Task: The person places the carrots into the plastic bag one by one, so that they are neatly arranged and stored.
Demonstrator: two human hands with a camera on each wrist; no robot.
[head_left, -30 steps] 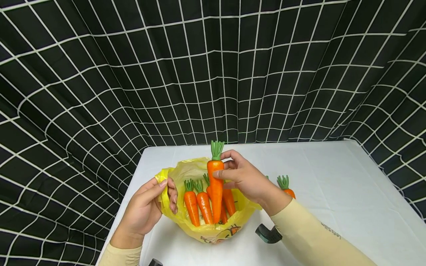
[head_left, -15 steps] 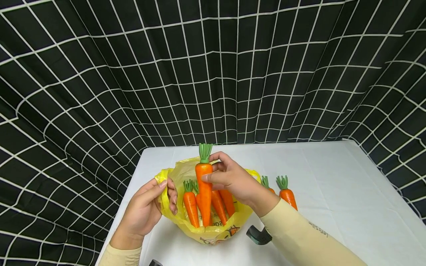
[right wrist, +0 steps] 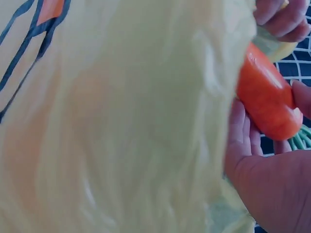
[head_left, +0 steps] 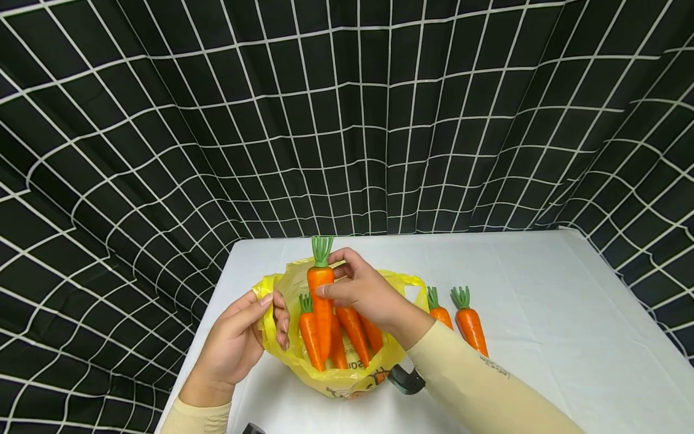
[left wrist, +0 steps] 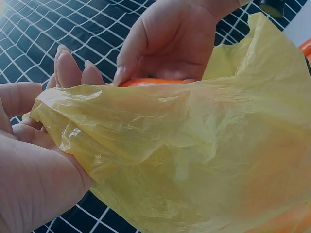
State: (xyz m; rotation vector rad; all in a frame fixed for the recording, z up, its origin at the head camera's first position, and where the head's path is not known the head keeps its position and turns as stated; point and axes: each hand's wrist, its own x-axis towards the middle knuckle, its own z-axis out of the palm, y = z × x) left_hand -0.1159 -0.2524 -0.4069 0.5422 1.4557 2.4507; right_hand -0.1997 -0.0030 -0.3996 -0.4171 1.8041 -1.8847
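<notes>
In the head view a yellow plastic bag [head_left: 303,367] stands open on the table with several carrots [head_left: 352,334] upright inside. My left hand [head_left: 238,331] pinches the bag's left rim between thumb and fingers. My right hand [head_left: 368,292] grips a carrot [head_left: 321,286] near its top, green stalks up, its lower part down inside the bag among the others. From the right wrist, the gripped carrot [right wrist: 269,94] shows between thumb and fingers, partly hidden by the bag wall. In the left wrist view the bag [left wrist: 170,145] hides most of what it contains.
Two carrots, a nearer-to-bag one [head_left: 441,313] and another [head_left: 470,328], lie on the white table [head_left: 569,301] right of the bag. A black gridded curtain [head_left: 368,120] surrounds the table's back and sides. A dark wrist device [head_left: 406,380] hangs under my right forearm.
My right hand has moved left with the carrot and lowered it slightly within the bag. The two carrots on the table are more exposed now. My left hand stays put.
</notes>
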